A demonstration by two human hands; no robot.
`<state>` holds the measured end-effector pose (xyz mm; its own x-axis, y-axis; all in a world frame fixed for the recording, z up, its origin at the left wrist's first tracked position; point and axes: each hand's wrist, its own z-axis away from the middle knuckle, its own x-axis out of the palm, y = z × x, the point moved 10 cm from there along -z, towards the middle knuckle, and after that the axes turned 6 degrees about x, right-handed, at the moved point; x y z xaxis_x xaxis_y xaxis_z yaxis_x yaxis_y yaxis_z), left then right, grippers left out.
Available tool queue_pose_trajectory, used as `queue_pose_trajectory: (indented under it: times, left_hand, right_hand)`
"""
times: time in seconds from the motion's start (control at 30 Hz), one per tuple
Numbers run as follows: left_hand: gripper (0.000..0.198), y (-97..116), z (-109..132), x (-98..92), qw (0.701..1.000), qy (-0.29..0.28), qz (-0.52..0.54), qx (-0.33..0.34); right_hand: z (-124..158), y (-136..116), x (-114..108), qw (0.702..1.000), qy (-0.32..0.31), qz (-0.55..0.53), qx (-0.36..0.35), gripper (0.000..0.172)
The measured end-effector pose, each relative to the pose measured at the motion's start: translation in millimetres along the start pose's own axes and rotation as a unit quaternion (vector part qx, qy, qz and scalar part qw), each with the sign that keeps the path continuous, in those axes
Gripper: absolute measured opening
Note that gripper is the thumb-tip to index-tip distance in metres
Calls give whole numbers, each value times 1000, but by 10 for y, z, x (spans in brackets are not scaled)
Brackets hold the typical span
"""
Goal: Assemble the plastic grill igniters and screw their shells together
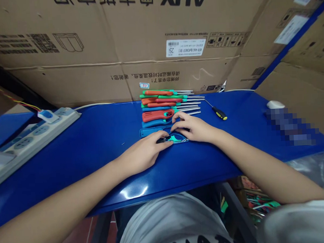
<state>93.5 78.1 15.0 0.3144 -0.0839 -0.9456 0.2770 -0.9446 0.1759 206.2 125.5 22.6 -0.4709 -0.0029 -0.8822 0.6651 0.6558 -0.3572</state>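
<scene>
An opened blue utility lighter (pixel 181 136) lies on the blue table, its inner parts exposed, with a turquoise trigger piece (pixel 175 138) and something black inside. My left hand (pixel 146 151) is closed on its left end, thumb and fingers pinching around the black part. With curled fingers, my right hand (pixel 196 128) grips the lighter's right end near the loop; the fingertips partly hide it. Just beyond lies a separate blue casing half (pixel 151 131). Behind that are several finished-looking lighters, including a red lighter (pixel 155 116), with metal tubes pointing right.
A black and yellow screwdriver (pixel 219 113) lies at the right rear. On the left stands a white power strip (pixel 30 143) with a plug in it. Cardboard (pixel 106 48) walls the back. A tiny dark pin (pixel 123 143) lies left of my hands.
</scene>
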Motion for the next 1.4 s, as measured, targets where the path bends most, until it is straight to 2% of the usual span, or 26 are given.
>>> queue_pose_trajectory:
  times: [0.27,0.4,0.53,0.7,0.83,0.9,0.97,1.07,1.13,1.2,1.4]
  left_hand:
    - [38,10,10,-95,999,25,16,-12]
    - [31,-5,22,-328,996,92,-14,1]
    - [35,-61,49,-552,986,137,-94,14]
    - [33,-101,64,-652,981,141,-130,17]
    - [30,-87,61,-638,982,129,-140,15]
    - [30,-85,58,-612,983,118,-142,15]
    - [30,-99,58,-597,985,116,-128,10]
    - [32,-139,61,-589,988,120,-100,-7]
    - [33,-168,61,-578,989,117,-82,-17]
    - [33,-203,57,-547,992,105,-59,-27]
    - [31,-267,49,-393,998,52,24,-32]
  right_hand:
    - [4,82,-88,998,-35,-53,20,9]
    - [14,87,-279,997,12,-68,27,4]
    - [21,177,-403,980,55,-165,97,14]
    - [28,271,-213,926,-9,-331,179,25]
    - [29,248,-111,907,-38,-384,169,31]
    - [32,194,-87,910,-49,-384,149,36]
    - [34,125,-98,928,-51,-348,126,39]
    - [31,23,-196,968,-16,-234,86,41]
    - [29,-25,-249,983,8,-169,65,39]
    - [27,-47,-244,990,9,-135,50,37]
    - [39,-70,-78,992,-46,-112,28,37]
